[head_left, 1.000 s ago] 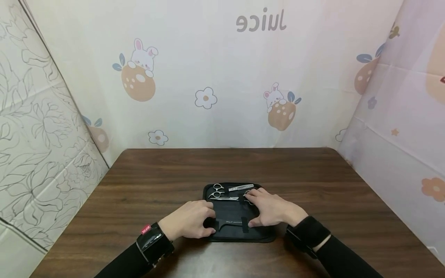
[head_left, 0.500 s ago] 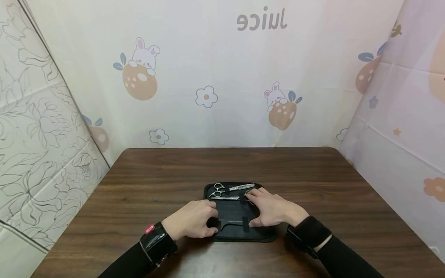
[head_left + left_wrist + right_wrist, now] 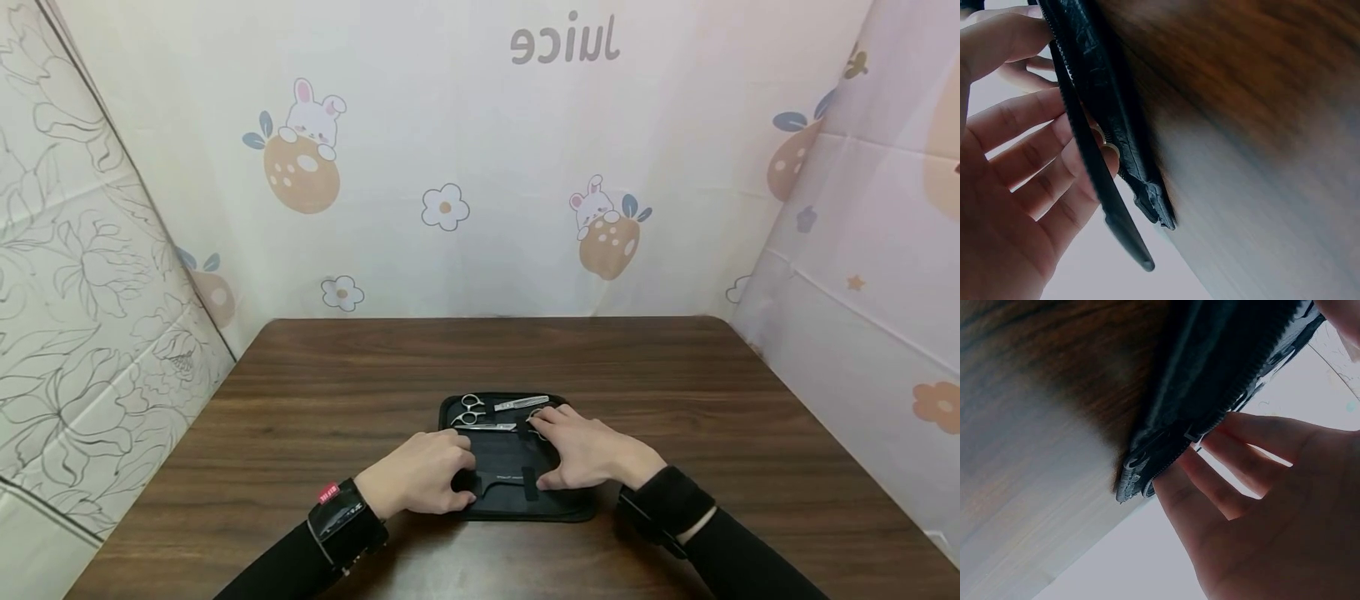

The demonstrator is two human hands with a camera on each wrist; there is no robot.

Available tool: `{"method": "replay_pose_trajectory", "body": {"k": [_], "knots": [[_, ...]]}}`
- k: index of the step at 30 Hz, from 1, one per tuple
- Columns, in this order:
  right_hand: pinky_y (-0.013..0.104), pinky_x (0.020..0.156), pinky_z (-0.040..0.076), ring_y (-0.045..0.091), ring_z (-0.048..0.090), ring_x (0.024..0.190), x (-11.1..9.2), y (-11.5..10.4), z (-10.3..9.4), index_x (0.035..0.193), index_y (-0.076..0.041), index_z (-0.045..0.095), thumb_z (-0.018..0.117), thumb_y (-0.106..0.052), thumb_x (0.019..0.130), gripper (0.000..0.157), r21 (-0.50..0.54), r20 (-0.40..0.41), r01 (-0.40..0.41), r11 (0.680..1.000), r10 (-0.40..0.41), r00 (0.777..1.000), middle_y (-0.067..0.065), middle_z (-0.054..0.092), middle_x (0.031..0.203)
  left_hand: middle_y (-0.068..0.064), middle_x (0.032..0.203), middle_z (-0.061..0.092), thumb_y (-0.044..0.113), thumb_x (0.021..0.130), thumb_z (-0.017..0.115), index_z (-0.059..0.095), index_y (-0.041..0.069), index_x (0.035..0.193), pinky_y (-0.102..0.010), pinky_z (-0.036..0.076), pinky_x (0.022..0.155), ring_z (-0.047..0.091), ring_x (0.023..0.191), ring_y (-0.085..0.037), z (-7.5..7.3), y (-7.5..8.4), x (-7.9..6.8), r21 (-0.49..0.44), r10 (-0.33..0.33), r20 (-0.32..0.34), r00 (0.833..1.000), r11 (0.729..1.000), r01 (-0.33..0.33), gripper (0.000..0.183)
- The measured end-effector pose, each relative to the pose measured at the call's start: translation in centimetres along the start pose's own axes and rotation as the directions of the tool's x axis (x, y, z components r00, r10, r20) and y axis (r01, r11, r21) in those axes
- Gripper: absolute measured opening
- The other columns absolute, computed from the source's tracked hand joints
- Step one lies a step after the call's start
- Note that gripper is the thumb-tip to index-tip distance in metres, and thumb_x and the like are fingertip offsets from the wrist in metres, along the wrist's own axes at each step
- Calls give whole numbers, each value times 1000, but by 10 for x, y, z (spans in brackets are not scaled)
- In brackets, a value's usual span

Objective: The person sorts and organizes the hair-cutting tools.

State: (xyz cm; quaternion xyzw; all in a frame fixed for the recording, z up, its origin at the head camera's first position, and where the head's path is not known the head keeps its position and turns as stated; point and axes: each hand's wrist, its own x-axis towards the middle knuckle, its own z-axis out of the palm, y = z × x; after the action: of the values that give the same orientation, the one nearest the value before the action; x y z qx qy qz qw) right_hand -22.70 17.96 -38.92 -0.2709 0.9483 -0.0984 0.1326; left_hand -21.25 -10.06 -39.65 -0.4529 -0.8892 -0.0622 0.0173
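A black zip case (image 3: 570, 508) lies unfolded on the table, with silver hair scissors (image 3: 483, 427) and thinning scissors (image 3: 521, 404) in its far half. A black comb (image 3: 504, 481) lies across its near half, the right part under an elastic strap (image 3: 529, 483). My left hand (image 3: 420, 475) pinches the comb's left end; in the left wrist view the comb (image 3: 1100, 181) slants past the fingers. My right hand (image 3: 588, 450) is spread over the case's right side, thumb beside the strap and fingertips over a scissors' finger ring. In the right wrist view its fingers (image 3: 1182, 494) reach the zippered edge.
The brown wooden table (image 3: 360, 367) extends around the case on every side. A printed curtain (image 3: 495, 267) with rabbits and flowers hangs behind the table, and more sheets line the left and right sides. Black straps with cameras (image 3: 345, 525) circle both wrists.
My left hand has shifted slightly to the right, and the comb has slid right with it under the strap. The right hand and the scissors stay in place.
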Motion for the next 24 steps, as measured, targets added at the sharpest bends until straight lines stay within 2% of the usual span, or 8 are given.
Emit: {"method": "replay_pose_trajectory", "body": {"k": [16,24], "knots": [[60,96,46,29,42,135,-4,-1,0,149,-2,48,79,-44,81,85,11,7,-3,1000,3,1000,12,44,151,11,82,52,40,84,78,77,18,92,-26,49,67,54,79,-6,1,10,4,4,-12,26,1000,1000,12,24],[61,98,44,28,40,137,-4,0,-1,150,-4,47,78,-45,82,85,1,25,-14,1000,14,1000,10,43,153,10,87,55,41,85,78,75,17,98,-26,50,73,55,85,-8,4,8,1,-15,-4,-7,1000,1000,4,27]]}}
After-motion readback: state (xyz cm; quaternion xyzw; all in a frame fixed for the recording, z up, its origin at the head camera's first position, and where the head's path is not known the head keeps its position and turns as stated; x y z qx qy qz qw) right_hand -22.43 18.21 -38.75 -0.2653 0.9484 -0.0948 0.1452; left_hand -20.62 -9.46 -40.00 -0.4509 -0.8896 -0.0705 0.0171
